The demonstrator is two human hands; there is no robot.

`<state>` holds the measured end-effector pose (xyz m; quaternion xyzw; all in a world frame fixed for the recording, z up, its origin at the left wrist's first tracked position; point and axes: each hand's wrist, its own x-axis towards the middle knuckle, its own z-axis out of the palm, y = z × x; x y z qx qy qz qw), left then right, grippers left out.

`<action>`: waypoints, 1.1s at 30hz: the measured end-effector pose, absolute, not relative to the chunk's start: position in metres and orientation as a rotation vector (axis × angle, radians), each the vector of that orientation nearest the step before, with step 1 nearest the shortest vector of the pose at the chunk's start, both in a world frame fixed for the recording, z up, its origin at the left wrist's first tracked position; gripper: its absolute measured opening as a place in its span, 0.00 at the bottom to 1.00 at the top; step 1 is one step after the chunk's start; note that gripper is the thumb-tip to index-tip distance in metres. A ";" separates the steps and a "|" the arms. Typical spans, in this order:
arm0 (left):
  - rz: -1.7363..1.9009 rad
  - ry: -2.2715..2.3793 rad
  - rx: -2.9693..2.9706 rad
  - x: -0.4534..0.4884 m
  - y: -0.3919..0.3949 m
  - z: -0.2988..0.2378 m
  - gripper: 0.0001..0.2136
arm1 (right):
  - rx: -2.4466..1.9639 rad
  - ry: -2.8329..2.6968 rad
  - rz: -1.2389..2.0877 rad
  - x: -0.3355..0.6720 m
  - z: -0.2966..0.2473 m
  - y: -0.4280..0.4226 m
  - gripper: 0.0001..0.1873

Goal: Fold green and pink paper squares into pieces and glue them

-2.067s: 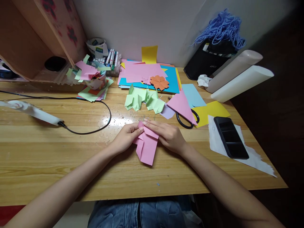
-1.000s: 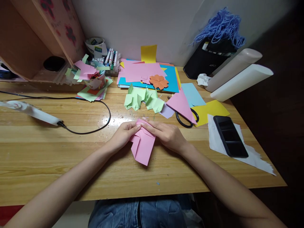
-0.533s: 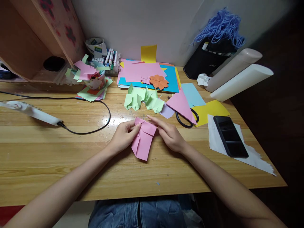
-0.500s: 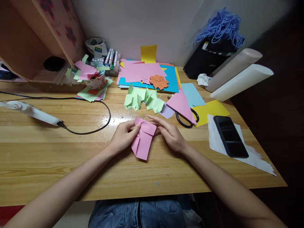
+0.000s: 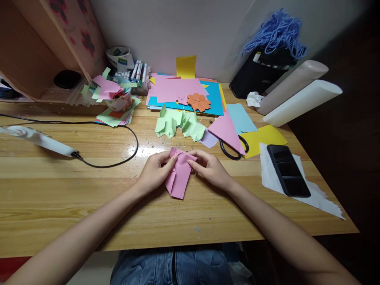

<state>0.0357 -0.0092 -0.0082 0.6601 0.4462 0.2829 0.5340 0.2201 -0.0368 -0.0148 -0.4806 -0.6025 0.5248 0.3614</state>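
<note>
A folded pink paper (image 5: 179,178) lies on the wooden desk (image 5: 89,198) in front of me. My left hand (image 5: 156,170) pinches its upper left corner, fingers closed on the fold. On the other side, my right hand (image 5: 209,168) grips the paper's upper right edge with thumb and fingers curled. Both hands touch the paper at its top. Just beyond lie folded green paper pieces (image 5: 178,124) and an orange paper flower (image 5: 198,102).
Black scissors (image 5: 230,152) sit right of my hands under a pink sheet (image 5: 227,130). A phone (image 5: 287,170) rests on white tissue at the right. Coloured sheets (image 5: 184,93), markers (image 5: 138,73), paper scraps (image 5: 114,103), a black cable (image 5: 118,162) and blue yarn (image 5: 276,33) surround the space.
The pink paper has been folded narrower and has shifted slightly away from me. My right hand drew its stretched fingers in and now grips the paper's right edge.
</note>
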 end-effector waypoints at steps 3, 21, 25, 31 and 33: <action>0.677 1.058 1.600 0.035 -0.009 -0.009 0.15 | -1.250 -1.540 1.369 0.222 -0.013 -0.035 0.13; 0.628 1.054 1.812 0.036 -0.011 -0.005 0.14 | -1.293 -1.494 1.448 0.226 -0.007 -0.032 0.13; 0.611 1.042 1.774 0.036 -0.011 -0.006 0.12 | -1.281 -1.512 1.402 0.225 -0.006 -0.032 0.13; 0.611 1.051 1.771 0.035 -0.009 -0.008 0.12 | -1.308 -1.492 1.467 0.231 -0.007 -0.031 0.14; 0.603 1.065 1.806 0.035 -0.010 -0.008 0.13 | -1.318 -1.495 1.551 0.234 -0.007 -0.030 0.13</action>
